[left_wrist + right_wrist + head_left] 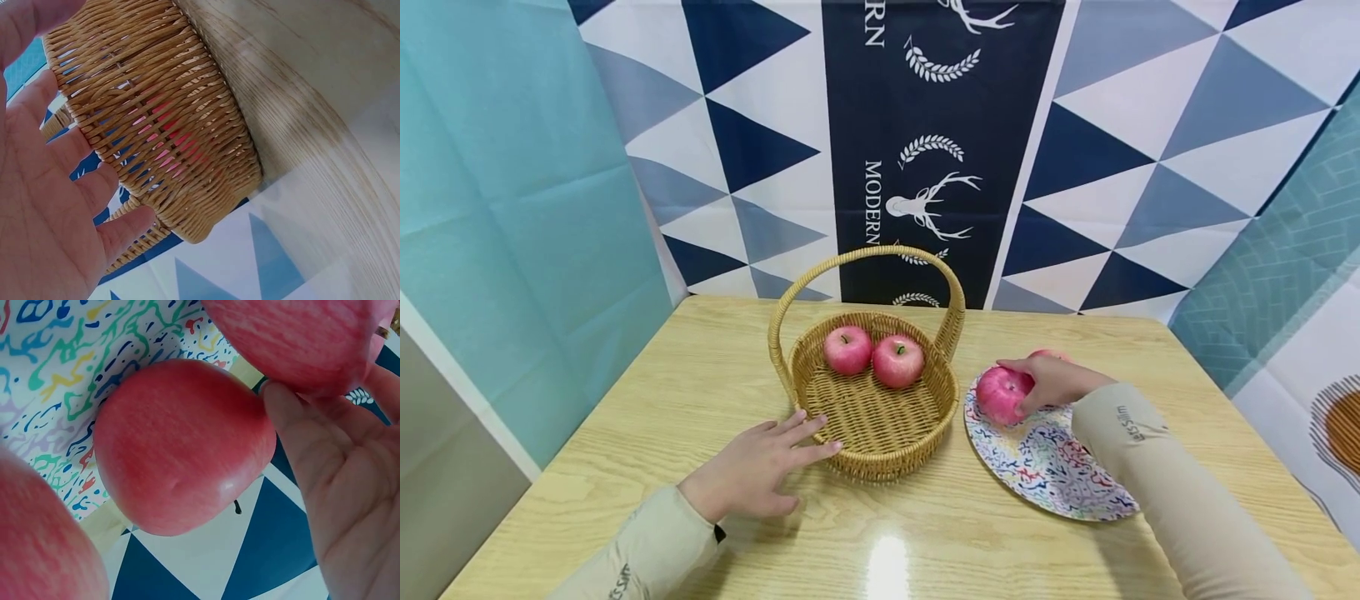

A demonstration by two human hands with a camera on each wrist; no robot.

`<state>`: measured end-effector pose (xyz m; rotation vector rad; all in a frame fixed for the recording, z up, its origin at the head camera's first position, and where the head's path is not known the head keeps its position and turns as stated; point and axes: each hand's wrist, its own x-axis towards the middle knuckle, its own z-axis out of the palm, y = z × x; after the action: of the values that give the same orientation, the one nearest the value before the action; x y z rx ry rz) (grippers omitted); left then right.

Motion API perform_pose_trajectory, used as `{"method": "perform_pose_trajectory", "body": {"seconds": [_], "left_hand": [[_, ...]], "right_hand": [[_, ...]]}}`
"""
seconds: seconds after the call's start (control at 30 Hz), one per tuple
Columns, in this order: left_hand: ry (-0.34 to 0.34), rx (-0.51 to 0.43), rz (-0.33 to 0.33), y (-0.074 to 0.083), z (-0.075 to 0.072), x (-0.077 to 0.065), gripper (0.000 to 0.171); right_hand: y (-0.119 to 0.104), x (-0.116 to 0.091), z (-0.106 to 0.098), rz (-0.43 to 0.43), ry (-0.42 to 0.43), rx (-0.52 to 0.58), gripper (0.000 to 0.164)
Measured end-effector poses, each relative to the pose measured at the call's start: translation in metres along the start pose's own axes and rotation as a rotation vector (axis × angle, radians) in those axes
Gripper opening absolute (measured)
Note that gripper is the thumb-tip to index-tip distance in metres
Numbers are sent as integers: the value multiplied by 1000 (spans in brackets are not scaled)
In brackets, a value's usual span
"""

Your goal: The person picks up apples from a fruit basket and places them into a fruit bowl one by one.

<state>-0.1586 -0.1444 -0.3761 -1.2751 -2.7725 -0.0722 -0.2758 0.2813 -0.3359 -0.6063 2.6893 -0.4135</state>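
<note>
My right hand (1056,385) grips a pink-red apple (1002,395) over the left part of a round plate (1037,483) with a colourful squiggle pattern. Behind that hand another apple (1048,354) shows only partly. The right wrist view has the gripped apple (300,344) at top right, a red apple (181,450) in the middle and one more apple (37,544) at lower left. Fingers spread, my left hand (760,467) reaches to the near left rim of a wicker basket (887,462). Inside the basket sit two apples, a left one (847,350) and a right one (898,362).
The basket's tall arched handle (868,254) rises over its back half. Everything stands on a light wooden table (715,367). A patterned cloth (760,125) hangs behind the table's far edge, and a teal panel (527,208) stands to the left.
</note>
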Motion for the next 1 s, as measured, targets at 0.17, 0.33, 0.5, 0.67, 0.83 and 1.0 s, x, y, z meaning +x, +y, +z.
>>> {"method": "perform_pose_trajectory", "body": {"seconds": [0.17,0.33,0.5,0.67,0.83,1.0], "left_hand": [[16,8,5,0,1,-1,69],[6,-3,-5,1,2,0,69],[23,5,7,1,2,-1,69],[43,0,21,1,2,-1,69],[44,5,21,2,2,-1,69],[39,17,24,2,2,-1,69]], "right_hand": [[0,4,-1,1,23,-17,82],[-2,4,-2,-20,29,-8,82],[-5,-1,-4,-63,76,29,84],[-6,-6,-4,-142,143,41,85],[-7,-9,-4,-143,207,61,79],[-13,-10,-1,-168,250,89,78]]}}
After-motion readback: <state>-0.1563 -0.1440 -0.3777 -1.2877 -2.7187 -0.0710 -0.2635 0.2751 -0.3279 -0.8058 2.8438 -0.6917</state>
